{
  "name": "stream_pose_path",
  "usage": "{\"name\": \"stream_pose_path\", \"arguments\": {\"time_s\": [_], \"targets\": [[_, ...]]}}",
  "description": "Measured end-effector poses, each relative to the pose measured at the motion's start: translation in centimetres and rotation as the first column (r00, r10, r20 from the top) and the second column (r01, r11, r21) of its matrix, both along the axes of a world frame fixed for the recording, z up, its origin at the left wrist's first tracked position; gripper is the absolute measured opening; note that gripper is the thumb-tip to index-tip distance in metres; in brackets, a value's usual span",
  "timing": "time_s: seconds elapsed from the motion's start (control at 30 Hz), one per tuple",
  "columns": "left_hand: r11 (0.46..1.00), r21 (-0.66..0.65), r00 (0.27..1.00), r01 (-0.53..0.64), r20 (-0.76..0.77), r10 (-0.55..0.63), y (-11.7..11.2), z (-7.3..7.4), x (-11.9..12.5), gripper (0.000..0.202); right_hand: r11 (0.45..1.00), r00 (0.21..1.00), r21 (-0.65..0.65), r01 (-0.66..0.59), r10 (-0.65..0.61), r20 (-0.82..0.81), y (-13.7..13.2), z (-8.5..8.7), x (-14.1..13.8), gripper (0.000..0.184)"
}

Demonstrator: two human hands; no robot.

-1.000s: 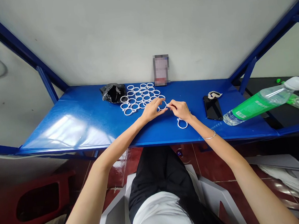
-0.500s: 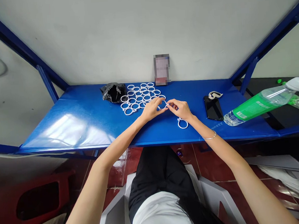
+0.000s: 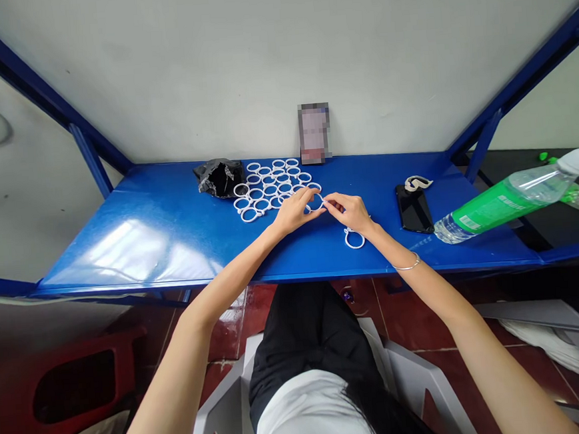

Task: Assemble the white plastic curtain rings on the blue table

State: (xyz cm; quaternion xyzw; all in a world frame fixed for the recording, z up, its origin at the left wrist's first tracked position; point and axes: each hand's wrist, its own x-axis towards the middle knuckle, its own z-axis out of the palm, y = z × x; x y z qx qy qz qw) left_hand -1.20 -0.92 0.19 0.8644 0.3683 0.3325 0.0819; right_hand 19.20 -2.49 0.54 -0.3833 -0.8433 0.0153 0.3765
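My left hand (image 3: 296, 210) is at the right side of a sheet of joined white rings (image 3: 257, 200) lying on the blue table. Its thumb and fingers curve around one white ring (image 3: 323, 199) there. My right hand (image 3: 348, 211) pinches the right edge of that same ring with thumb and fingertips; the exact contact is too small to make out. Partly under the right hand, another white ring (image 3: 355, 247) lies on the table, apart from the sheet.
The blue table (image 3: 211, 243) meets a pale wall. An opened black plastic bag (image 3: 206, 181) stands left of the rings, and a blurred phone (image 3: 314, 135) leans on the wall. To the right are a dark phone (image 3: 414, 212), a white strap-like item (image 3: 417, 183) and a green-labelled bottle (image 3: 506, 200).
Both hands stay almost where they were, still on the same ring. The whole view has shifted very slightly.
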Motion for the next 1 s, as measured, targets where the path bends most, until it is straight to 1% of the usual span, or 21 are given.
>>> {"name": "stream_pose_path", "arguments": {"time_s": [0.13,0.3,0.63,0.83,1.0], "targets": [[1.000,0.001,1.000,0.003,0.000,-0.003,-0.03,0.03,0.03,0.041,1.000,1.000,0.012,-0.006,0.006,0.004,0.00,-0.02,-0.01,0.031],[1.000,-0.003,1.000,0.006,-0.007,-0.006,-0.07,0.10,0.03,0.041,1.000,1.000,-0.015,-0.024,0.024,-0.008,-0.04,-0.04,0.01,0.032],[1.000,0.017,1.000,0.013,-0.003,-0.013,-0.08,0.13,0.01,0.041,1.000,1.000,-0.011,-0.003,0.003,-0.007,-0.12,-0.07,-0.04,0.031],[1.000,-0.011,1.000,-0.004,-0.006,0.004,-0.03,0.10,0.00,0.040,1.000,1.000,-0.021,0.003,-0.003,-0.005,-0.22,0.09,-0.04,0.028],[1.000,-0.018,1.000,-0.001,-0.011,0.001,0.00,0.19,-0.01,0.040,1.000,0.999,0.001,-0.014,0.014,-0.031,-0.01,0.02,0.03,0.025]]}}
